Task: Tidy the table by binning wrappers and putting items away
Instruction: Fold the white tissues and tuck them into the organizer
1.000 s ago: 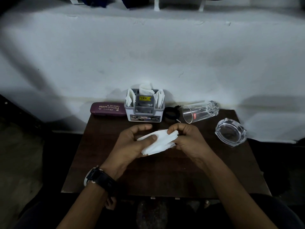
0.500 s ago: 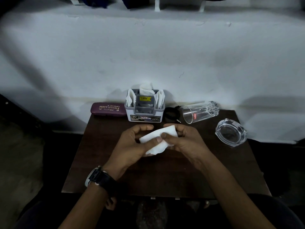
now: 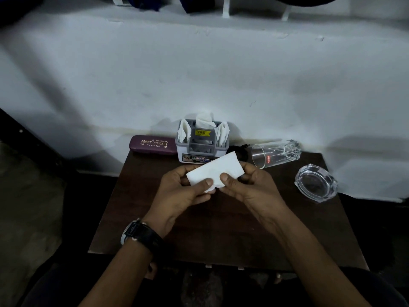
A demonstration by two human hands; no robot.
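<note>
Head view, dark table (image 3: 221, 229) lay below, left hand (image 3: 177, 191) and right hand (image 3: 250, 187) hovered above it, thumbs and curled fingers pinched one folded white napkin (image 3: 219, 169), held up just in front of the holder (image 3: 199, 149).

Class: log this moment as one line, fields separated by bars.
left hand: pinches paper napkin | right hand: pinches same napkin | glass: lying on side

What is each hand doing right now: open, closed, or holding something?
Left hand: pinches the folded white paper, thumb on top.
Right hand: pinches the same paper, thumb on top.
</note>
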